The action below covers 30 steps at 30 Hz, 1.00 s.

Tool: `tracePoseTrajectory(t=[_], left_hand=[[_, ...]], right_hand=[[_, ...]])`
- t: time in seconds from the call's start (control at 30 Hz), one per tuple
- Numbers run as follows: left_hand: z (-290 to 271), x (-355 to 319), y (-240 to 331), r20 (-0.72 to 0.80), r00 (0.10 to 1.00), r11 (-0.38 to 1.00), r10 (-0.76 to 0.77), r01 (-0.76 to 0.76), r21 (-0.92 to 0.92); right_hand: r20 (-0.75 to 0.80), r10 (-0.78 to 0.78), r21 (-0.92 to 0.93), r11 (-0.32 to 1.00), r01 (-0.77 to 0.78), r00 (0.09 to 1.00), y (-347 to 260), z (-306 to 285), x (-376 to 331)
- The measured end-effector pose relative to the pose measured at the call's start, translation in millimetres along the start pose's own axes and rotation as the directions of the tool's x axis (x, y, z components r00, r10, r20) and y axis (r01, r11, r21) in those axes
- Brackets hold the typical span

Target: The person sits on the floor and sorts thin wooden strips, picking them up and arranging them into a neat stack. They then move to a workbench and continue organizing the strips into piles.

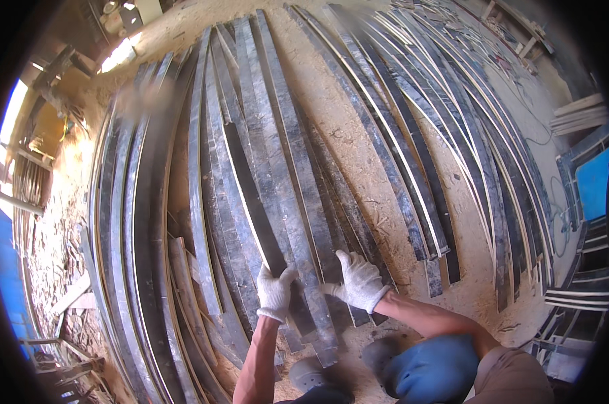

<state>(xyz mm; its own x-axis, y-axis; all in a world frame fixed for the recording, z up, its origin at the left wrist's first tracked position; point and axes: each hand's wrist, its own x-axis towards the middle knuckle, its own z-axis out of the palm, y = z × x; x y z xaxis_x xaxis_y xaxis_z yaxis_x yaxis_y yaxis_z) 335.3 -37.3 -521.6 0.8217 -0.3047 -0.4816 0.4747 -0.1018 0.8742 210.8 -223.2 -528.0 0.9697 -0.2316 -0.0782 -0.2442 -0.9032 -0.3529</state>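
The floor [358,155] is covered in pale sawdust. Bright sun comes in at the top left through an opening [119,54]. Stacked wood [580,114] sits at the right, near a blue panel [595,182]

Planks [277,182] dark grey-black, pale tan edges. Gloves: left hand [275,293] and right hand [360,281] white. Sawdust floor [345,135] tan. Near knee pad [431,369] blue; far-right panel [595,182] blue.

Single head-worn fisheye view, looking steeply down from above onto the dark planks [277,202] on the sawdust floor [345,135], close range; edges bend toward the rim.
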Motion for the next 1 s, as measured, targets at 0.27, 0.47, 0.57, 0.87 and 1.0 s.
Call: tracePoseTrajectory(t=[0.27, 0.47, 0.57, 0.87, 1.0], left_hand=[[-28.4, -18.7, -37.0, -0.202, 0.964, 0.976, 0.176, -0.143, 0.166], [-115.7, -21.4, -71.6, -0.442, 0.831, 0.877, 0.336, -0.106, 0.468], [-161.5, -40.3, -92.1, -0.507, 0.768, 0.838, 0.391, -0.069, 0.541], [-205.8, -118.2, -109.4, -0.622, 0.572, 0.543, 0.535, 0.331, 0.772], [-210.7, -119.4, -130.2, -0.650, 0.598, 0.584, 0.469, 0.342, 0.736]], right_hand=[[0.297, 0.205, -0.066, 0.979, -0.194, 0.933, -0.3, 30.9, -18.3], [0.047, 0.224, -0.140, 0.966, -0.216, 0.973, 9.4, 12.4, -45.9], [-0.088, 0.350, -0.101, 0.928, -0.358, 0.933, 51.9, 31.3, -49.4], [0.121, 0.548, 0.059, 0.828, -0.557, 0.828, 96.8, 39.8, -49.9], [0.326, 0.513, 0.373, 0.702, -0.607, 0.794, 94.5, 16.9, -41.2]])
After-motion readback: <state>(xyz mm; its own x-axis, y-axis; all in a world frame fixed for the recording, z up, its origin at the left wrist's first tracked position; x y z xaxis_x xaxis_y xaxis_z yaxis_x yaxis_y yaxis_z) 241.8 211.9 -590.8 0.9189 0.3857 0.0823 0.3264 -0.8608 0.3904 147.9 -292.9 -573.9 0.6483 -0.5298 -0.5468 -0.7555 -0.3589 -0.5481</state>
